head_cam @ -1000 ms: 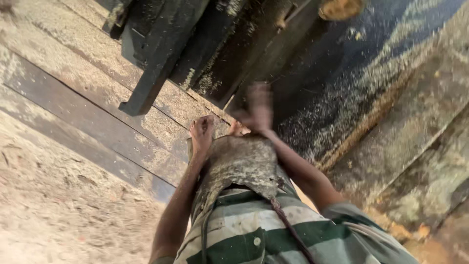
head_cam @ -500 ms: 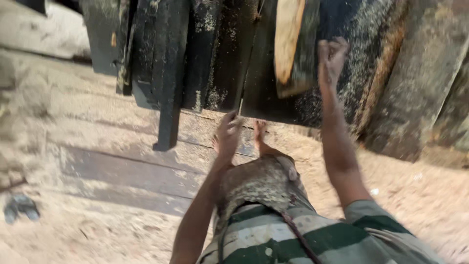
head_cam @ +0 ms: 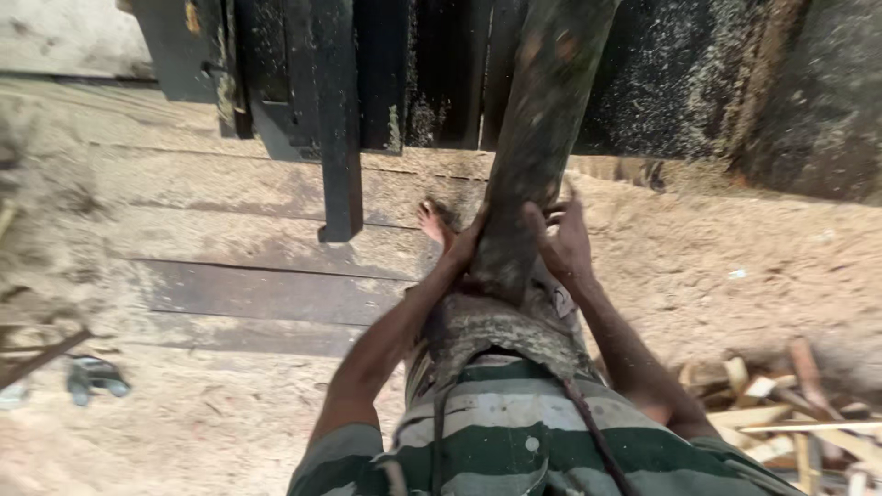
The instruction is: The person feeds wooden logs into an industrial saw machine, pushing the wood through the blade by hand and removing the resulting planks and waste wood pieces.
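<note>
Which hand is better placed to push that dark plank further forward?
Probably the right hand: it wraps the dark plank with fingers spread over its edge. The left hand only presses against the other side.

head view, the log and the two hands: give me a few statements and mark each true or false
1. Both hands grip the same dark log. True: the left hand and the right hand are on its two sides.
2. The log lies flat on the ground. False: it is held up in front of the person, its near end by the waist.
3. A heap of pale wood offcuts lies at lower right. True.
4. The ground is bare clean concrete. False: sawdust covers it.
5. The person wears a plain red shirt. False: it is a green-and-white striped shirt.
</note>
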